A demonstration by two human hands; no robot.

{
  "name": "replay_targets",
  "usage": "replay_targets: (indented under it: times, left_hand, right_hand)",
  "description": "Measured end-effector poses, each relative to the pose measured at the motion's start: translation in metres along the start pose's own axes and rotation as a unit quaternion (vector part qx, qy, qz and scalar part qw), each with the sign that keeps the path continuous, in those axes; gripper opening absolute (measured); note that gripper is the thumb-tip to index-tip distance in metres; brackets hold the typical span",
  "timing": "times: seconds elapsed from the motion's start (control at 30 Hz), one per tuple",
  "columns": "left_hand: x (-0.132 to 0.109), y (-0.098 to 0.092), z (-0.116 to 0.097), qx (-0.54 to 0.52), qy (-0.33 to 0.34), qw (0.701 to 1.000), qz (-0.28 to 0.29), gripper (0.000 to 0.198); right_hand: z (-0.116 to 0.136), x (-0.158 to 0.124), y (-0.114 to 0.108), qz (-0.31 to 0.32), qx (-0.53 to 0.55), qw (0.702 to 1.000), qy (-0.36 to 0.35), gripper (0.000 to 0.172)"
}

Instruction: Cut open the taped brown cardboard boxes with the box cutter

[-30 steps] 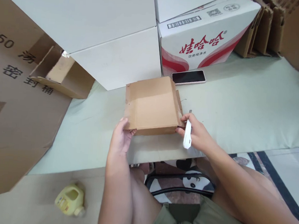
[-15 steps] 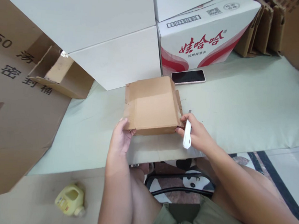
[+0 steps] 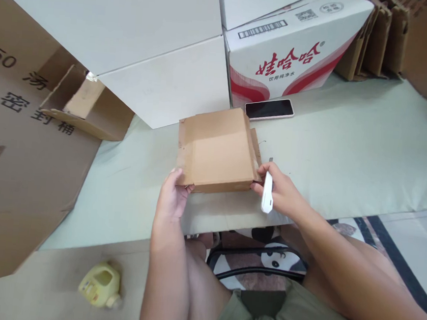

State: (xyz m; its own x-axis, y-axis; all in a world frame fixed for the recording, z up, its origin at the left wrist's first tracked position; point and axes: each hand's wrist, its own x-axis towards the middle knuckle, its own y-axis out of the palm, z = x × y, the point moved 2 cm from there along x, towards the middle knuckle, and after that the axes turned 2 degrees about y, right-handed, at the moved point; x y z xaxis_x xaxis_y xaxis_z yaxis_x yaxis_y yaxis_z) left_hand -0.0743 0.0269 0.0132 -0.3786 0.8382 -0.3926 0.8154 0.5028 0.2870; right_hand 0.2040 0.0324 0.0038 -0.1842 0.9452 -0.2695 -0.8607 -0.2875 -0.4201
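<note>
A flat brown cardboard box [image 3: 220,148] lies on the pale green cloth with its side flaps sticking out. My left hand [image 3: 172,196] grips its near left corner, thumb on top and fingers underneath. At the near right corner, my right hand [image 3: 285,191] pinches the cardboard between thumb and fingers. The same hand holds a white utility knife [image 3: 267,194], its short metal blade pointing away from me past my fingers. Part of the knife is hidden by that hand.
Behind the box stand stacked white cartons [image 3: 168,82] and a white carton with red lettering [image 3: 287,62]. A phone [image 3: 269,109] lies before it. Folded cardboard [image 3: 378,45] leans at back right. Left are a large carton [image 3: 31,165] and a small open box [image 3: 106,114]. A yellow jug [image 3: 102,285] is on the floor.
</note>
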Motion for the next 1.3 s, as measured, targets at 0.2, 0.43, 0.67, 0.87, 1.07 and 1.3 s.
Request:
replay_targets:
  times: [0.2, 0.43, 0.67, 0.87, 1.07, 1.3]
  left_hand:
    - [0.0017, -0.0019, 0.0011, 0.009, 0.006, 1.0, 0.009, 0.034]
    - [0.0013, -0.001, 0.0007, 0.002, 0.004, 1.0, 0.004, 0.034]
    - [0.0011, -0.0008, 0.0, 0.011, 0.002, 1.0, 0.005, 0.036]
    - [0.0018, -0.0013, 0.0008, 0.014, 0.004, 1.0, 0.006, 0.036]
    - [0.0015, 0.0003, 0.0008, 0.002, 0.004, 1.0, -0.002, 0.036]
    - [0.001, -0.0002, 0.001, 0.009, 0.006, 1.0, 0.007, 0.033]
  right_hand:
    - [-0.0003, 0.0002, -0.0002, 0.002, -0.001, 1.0, -0.004, 0.035]
    - [-0.0016, -0.0001, 0.0001, 0.003, -0.005, 1.0, -0.005, 0.035]
    - [-0.0015, 0.0001, 0.0004, 0.004, -0.004, 1.0, -0.005, 0.034]
    - [-0.0013, 0.0005, 0.0006, 0.0, 0.004, 1.0, -0.016, 0.033]
    - [-0.0013, 0.0007, 0.0008, 0.006, 0.0, 1.0, -0.006, 0.035]
    - [-0.0014, 0.0003, 0.0015, 0.013, -0.002, 1.0, -0.002, 0.036]
